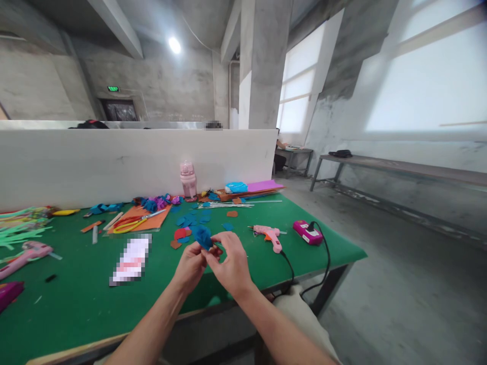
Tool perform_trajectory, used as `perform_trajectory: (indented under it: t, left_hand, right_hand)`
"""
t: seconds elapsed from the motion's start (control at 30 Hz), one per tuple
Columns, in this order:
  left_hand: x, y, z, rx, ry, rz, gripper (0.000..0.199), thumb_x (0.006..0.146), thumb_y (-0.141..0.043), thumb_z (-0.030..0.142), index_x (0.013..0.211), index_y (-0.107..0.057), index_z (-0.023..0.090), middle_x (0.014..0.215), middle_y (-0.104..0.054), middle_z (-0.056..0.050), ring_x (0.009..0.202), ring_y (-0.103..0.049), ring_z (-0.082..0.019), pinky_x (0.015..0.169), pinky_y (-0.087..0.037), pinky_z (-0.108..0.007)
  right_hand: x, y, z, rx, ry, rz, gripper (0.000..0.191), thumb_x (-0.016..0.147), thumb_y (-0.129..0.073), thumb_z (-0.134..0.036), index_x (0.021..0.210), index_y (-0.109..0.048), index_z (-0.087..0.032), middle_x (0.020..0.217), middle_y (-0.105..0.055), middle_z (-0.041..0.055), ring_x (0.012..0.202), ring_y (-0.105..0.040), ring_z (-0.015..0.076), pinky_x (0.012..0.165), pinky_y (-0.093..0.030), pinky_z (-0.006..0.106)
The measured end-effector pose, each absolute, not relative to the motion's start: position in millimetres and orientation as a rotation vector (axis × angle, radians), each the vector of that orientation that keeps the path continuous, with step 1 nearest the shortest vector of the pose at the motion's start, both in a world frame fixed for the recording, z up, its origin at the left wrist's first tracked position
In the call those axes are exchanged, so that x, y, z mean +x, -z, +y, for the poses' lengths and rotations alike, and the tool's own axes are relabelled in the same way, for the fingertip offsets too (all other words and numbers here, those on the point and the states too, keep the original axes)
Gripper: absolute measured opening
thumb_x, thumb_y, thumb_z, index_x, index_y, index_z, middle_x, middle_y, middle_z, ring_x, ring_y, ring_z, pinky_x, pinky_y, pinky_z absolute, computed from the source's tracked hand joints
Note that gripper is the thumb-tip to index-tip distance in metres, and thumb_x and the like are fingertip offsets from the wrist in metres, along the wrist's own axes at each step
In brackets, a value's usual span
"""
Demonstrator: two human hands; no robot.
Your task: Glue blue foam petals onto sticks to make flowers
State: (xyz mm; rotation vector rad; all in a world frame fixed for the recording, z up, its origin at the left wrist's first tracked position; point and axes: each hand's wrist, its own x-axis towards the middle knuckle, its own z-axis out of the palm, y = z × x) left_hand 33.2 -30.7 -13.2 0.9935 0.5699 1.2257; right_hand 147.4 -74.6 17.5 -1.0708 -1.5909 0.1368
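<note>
A blue flower-like piece (202, 236) is held above the green tabletop. My left hand (190, 264) pinches it from below on the left. On the right, my right hand (231, 261) has its thumb and fingers closed at the base of the piece. Flat blue petal shapes (186, 220) lie just beyond the hands, with red pieces (179, 233) and a brown piece (175, 244) beside them. To the right of my right hand rests a pink glue gun (272, 236).
A magenta power socket (307, 232) with a black cable sits at the right. Scissors with yellow and red handles (131, 223) lie on orange sheets. A pink bottle (187, 180) stands by the white partition (133, 157). Another glue gun (26, 257) is at left. A person sits far behind.
</note>
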Motion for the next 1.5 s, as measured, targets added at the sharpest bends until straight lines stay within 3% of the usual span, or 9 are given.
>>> perform_trajectory:
  t: [0.27,0.5,1.03,1.23,1.4,1.5]
  left_hand:
    - [33.9,9.9,-33.1,1.021,-1.214,0.543,0.024,0.053,-0.078,0.030,0.069,-0.068,0.014,0.060,-0.065,-0.002,0.059,-0.060,-0.014,0.057,-0.045,-0.024]
    - [33.0,5.5,-35.0,1.018,-1.217,0.541,0.022,0.053,-0.079,0.028,0.066,-0.067,0.014,0.062,-0.066,-0.001,0.053,-0.057,-0.009,0.060,-0.045,-0.022]
    - [30.4,5.6,-33.2,1.052,-1.202,0.607,0.022,0.054,-0.078,0.027,0.057,-0.061,0.013,0.054,-0.060,0.000,0.056,-0.056,-0.010,0.058,-0.042,-0.022]
    - [30.4,5.4,-33.6,1.091,-1.187,0.582,0.020,0.059,-0.075,0.026,0.059,-0.061,0.013,0.056,-0.062,0.000,0.055,-0.056,-0.010,0.058,-0.042,-0.023]
    - [31.6,2.6,-35.7,1.079,-1.142,0.568,0.015,0.065,-0.071,0.020,0.062,-0.058,0.013,0.064,-0.066,-0.003,0.057,-0.058,-0.011,0.059,-0.043,-0.023]
    - [32.7,0.7,-36.9,1.057,-1.128,0.558,0.016,0.065,-0.071,0.020,0.062,-0.056,0.013,0.065,-0.066,-0.004,0.056,-0.058,-0.010,0.057,-0.043,-0.022]
  right_hand:
    - [147.2,-16.4,-72.7,-1.065,-0.137,-1.564,0.010,0.075,-0.055,-0.018,0.085,-0.057,-0.019,0.084,-0.058,0.0037,0.082,-0.051,0.0173,0.074,-0.040,0.029]
    - [151.2,-20.5,-74.5,-0.997,-0.216,-1.576,0.010,0.076,-0.054,-0.017,0.086,-0.058,-0.018,0.084,-0.059,0.0034,0.082,-0.053,0.0162,0.074,-0.041,0.028]
    - [154.6,-20.4,-74.4,-0.951,-0.448,-1.498,0.011,0.077,-0.053,-0.022,0.085,-0.060,-0.018,0.083,-0.060,0.0035,0.079,-0.057,0.0150,0.072,-0.046,0.027]
    - [156.7,-19.3,-71.1,-0.935,-0.697,-1.419,0.015,0.075,-0.056,-0.028,0.084,-0.061,-0.018,0.081,-0.060,0.0031,0.071,-0.057,0.0141,0.061,-0.048,0.024]
    - [159.0,-22.8,-66.6,-0.786,-1.073,-1.238,0.027,0.083,-0.046,-0.039,0.080,-0.062,-0.019,0.065,-0.056,0.0006,0.060,-0.054,0.0123,0.055,-0.046,0.023]
    - [158.2,-20.2,-61.7,-0.743,-1.188,-1.166,0.024,0.077,-0.055,-0.041,0.077,-0.062,-0.018,0.056,-0.051,-0.0027,0.050,-0.049,0.0100,0.050,-0.044,0.023]
